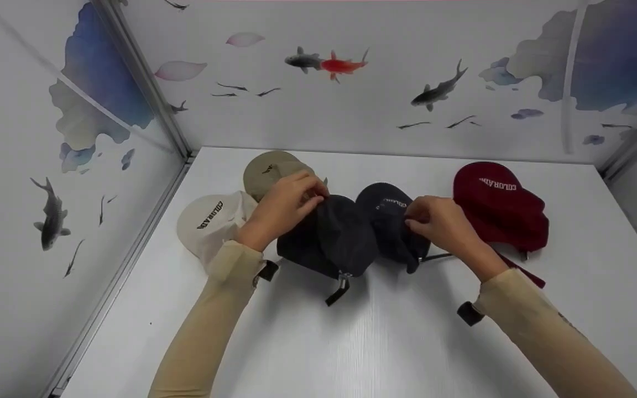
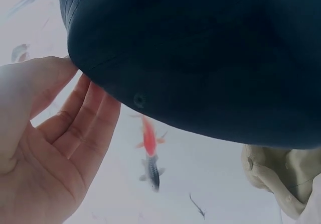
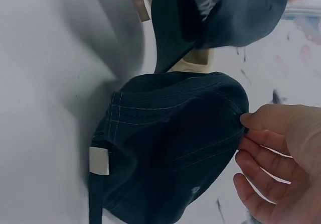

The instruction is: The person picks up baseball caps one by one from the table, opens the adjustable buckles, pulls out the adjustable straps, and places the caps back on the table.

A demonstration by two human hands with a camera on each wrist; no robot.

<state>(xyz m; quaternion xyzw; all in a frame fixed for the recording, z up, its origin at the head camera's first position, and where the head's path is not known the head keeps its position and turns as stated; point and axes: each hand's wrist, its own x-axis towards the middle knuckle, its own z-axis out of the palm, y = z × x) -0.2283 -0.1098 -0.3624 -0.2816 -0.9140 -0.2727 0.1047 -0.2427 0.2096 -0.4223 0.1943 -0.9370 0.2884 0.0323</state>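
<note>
Two dark baseball caps stand side by side mid-table. With thumb and fingertips, my left hand (image 1: 288,205) pinches the edge of the black cap (image 1: 347,235), whose strap end hangs toward me. The left wrist view shows this black cap (image 2: 185,58) filling the top, the left hand (image 2: 65,138) at its lower left edge. My right hand (image 1: 444,222) pinches the crown of the navy cap (image 1: 386,213), which has white lettering. Close up in the right wrist view, the navy cap (image 3: 170,148) hangs from the thumb and fingers of the right hand (image 3: 281,158), its strap pointing down-left.
A white cap (image 1: 208,224) lies left of the left wrist, with a khaki cap (image 1: 266,171) behind that hand. Off to the right sits a red cap (image 1: 498,207), its strap trailing toward me. Printed walls border the white table (image 1: 374,342) at the back and sides.
</note>
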